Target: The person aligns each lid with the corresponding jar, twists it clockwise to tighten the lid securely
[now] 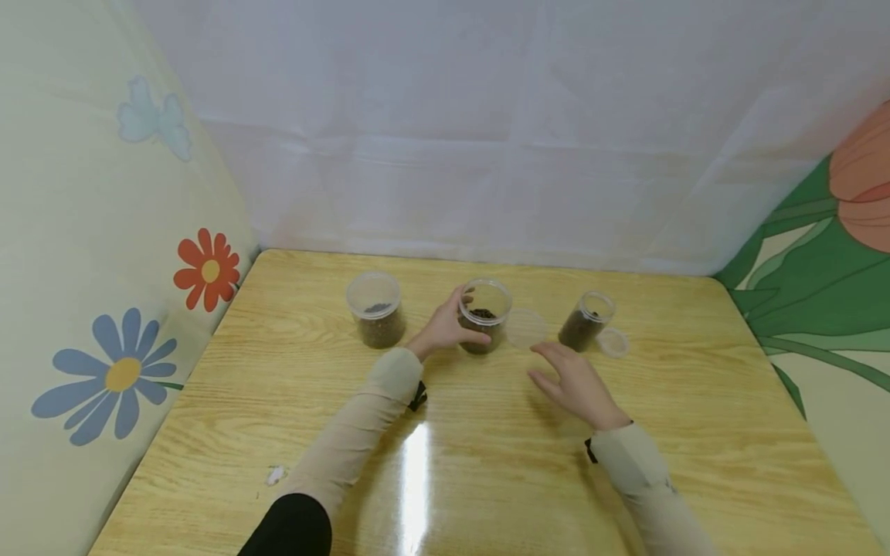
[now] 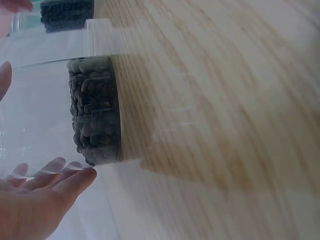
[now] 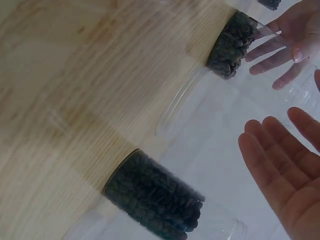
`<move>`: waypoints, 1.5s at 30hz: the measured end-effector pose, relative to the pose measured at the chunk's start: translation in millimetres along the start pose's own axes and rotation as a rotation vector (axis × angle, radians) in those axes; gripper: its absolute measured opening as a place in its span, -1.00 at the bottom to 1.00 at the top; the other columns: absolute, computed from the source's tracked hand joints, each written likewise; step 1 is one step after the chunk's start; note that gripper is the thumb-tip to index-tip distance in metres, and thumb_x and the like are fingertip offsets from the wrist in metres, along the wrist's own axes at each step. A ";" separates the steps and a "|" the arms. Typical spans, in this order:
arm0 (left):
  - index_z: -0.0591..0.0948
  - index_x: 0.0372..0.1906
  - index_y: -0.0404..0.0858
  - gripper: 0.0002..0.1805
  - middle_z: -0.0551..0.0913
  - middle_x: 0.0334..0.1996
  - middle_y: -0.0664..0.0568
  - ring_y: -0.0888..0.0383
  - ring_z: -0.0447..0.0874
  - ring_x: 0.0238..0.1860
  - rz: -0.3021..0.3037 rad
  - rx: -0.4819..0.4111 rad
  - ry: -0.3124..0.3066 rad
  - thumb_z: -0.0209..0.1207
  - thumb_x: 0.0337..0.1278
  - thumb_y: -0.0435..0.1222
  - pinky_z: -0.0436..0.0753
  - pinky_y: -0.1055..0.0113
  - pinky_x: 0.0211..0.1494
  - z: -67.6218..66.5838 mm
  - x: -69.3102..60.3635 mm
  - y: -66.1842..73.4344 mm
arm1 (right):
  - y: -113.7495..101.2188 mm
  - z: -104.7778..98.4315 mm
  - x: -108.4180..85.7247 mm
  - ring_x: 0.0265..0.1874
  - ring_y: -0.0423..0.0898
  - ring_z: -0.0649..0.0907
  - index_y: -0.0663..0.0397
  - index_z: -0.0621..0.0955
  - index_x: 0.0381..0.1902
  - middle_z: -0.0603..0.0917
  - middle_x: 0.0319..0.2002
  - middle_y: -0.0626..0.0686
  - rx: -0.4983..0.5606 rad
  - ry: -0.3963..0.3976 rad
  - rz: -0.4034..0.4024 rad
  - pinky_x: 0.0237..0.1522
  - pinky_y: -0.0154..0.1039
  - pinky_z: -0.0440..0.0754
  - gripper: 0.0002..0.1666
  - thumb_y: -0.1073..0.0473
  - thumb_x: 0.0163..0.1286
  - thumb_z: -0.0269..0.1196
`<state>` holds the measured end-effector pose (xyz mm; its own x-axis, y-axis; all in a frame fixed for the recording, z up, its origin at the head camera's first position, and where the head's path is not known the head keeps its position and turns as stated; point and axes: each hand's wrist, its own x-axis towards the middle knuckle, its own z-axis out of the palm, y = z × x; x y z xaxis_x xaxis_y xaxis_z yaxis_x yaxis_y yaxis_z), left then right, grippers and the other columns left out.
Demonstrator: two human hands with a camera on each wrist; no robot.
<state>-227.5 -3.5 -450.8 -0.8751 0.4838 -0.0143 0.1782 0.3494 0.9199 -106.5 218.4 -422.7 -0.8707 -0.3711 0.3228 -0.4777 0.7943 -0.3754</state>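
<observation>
My left hand (image 1: 445, 326) holds a clear jar (image 1: 495, 324) from its left side, thumb across the front and fingers behind. Dark beans (image 2: 95, 115) fill the lower part of this uncovered jar, which stands upright on the table. Apart from any object, my right hand (image 1: 573, 382) hovers with fingers extended, palm side showing in the right wrist view. Just beyond it stands a narrower clear jar (image 1: 582, 328), uncovered and holding more dark beans (image 3: 155, 195). A round clear lid (image 1: 526, 328) lies flat between these two jars.
Left of my left hand, a wide clear jar (image 1: 378, 320) contains dark contents. A smaller clear lid (image 1: 613, 343) lies right of the narrow jar. The wooden table (image 1: 313, 309) ends at a white cloth backdrop (image 1: 445, 170), with printed fabric on both sides.
</observation>
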 end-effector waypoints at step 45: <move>0.04 0.37 -0.18 0.08 0.25 0.25 -0.29 -0.13 0.22 0.26 0.056 0.013 -0.004 0.45 -0.30 -0.23 0.24 0.03 0.27 0.3 1.3 -7.1 | 48.6 35.8 68.8 0.23 0.38 0.15 0.31 0.24 0.29 0.15 0.24 0.50 -0.088 -0.364 0.199 0.20 0.21 0.16 -0.16 0.06 0.15 0.29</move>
<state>-229.7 -5.1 -457.4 -0.8618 0.5061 0.0357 0.2329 0.3321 0.9140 -193.8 214.3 -449.8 -0.9370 -0.3395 -0.0823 -0.2981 0.8999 -0.3183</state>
